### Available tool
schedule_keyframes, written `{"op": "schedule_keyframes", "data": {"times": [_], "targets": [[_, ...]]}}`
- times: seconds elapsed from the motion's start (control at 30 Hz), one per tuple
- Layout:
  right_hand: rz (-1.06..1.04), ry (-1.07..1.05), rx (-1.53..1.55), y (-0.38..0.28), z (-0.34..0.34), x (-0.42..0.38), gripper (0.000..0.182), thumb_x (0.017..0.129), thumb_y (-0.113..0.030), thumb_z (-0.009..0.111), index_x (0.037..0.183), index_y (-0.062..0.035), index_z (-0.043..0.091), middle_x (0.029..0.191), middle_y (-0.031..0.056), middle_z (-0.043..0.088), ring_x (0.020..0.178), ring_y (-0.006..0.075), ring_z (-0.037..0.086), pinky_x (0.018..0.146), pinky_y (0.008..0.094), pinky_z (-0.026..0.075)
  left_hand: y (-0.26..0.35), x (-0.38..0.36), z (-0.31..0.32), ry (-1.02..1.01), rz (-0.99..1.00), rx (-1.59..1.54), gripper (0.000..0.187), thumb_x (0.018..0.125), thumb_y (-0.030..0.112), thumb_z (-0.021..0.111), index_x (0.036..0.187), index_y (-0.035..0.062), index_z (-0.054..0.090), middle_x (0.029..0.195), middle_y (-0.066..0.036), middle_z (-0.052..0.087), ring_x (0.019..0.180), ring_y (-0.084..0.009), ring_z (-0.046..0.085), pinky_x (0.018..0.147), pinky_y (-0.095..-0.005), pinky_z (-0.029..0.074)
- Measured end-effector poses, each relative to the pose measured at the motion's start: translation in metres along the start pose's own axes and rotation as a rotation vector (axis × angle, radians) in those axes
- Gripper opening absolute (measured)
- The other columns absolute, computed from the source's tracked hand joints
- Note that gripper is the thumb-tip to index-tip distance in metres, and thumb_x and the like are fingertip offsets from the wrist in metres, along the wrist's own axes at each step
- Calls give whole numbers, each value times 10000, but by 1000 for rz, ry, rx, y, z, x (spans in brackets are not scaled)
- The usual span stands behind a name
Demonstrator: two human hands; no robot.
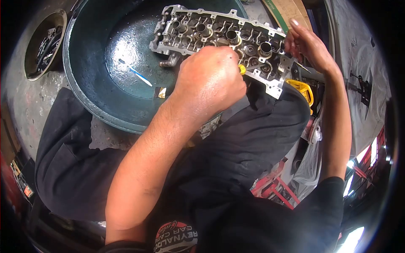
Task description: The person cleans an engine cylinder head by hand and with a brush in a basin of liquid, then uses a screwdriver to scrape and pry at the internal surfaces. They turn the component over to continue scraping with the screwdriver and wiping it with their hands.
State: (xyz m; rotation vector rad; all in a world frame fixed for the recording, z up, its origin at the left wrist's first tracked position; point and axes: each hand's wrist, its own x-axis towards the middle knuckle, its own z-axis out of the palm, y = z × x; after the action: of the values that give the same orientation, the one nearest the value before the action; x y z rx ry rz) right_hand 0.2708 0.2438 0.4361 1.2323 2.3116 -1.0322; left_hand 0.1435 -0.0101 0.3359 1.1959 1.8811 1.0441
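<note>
A metal engine cylinder head (219,38) rests tilted over the rim of a dark green tub (90,101) and by my right knee. My left hand (213,76) is closed in a fist around a yellow-handled screwdriver (241,69). Its shaft points right, toward the valve area of the head; where the tip ends is hard to make out. At the head's right end is my right hand (310,46), thumb raised, with curled fingers against the metal edge. Part of those fingers is hidden.
Inside the tub lie a blue and white toothbrush (137,74) and a small flat piece (160,92). A metal bowl (60,57) of dark parts stands at left. Right of my knee is a yellow object (301,90); a cardboard box (289,12) is behind my right hand.
</note>
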Motion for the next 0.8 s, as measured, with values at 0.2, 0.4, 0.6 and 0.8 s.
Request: {"op": "schedule_keyframes", "data": {"times": [0.2,0.4,0.6,0.8], "targets": [[169,-184,-100,-14,-2,27,795,974,-771,386,734,-55,634,605,7,509,579,107,491,565,261,358,-8,1,-3,-103,-128,-151,337,834,173,652,1096,-10,755,1019,-262,737,1004,-401,716,918,-441,548],[210,-270,-117,-11,6,45,813,960,-791,400,698,-59,637,549,8,486,495,102,454,516,256,337,-14,2,-6,-192,-273,-302,315,849,169,684,1096,-12,756,1068,-237,745,1024,-359,720,923,-409,538],[182,-276,-199,-8,6,50,804,956,-785,430,669,-63,636,539,13,491,473,99,449,497,244,338,-20,2,-2,-165,-248,-325,319,855,167,693,1110,-12,756,1098,-234,742,1051,-349,716,937,-394,532],[117,-183,-193,-9,5,39,789,954,-778,453,674,-63,637,557,15,510,513,102,482,516,257,364,-29,0,4,-117,-191,-322,315,856,160,698,1114,-12,754,1069,-232,747,1034,-340,723,926,-388,536]]}}
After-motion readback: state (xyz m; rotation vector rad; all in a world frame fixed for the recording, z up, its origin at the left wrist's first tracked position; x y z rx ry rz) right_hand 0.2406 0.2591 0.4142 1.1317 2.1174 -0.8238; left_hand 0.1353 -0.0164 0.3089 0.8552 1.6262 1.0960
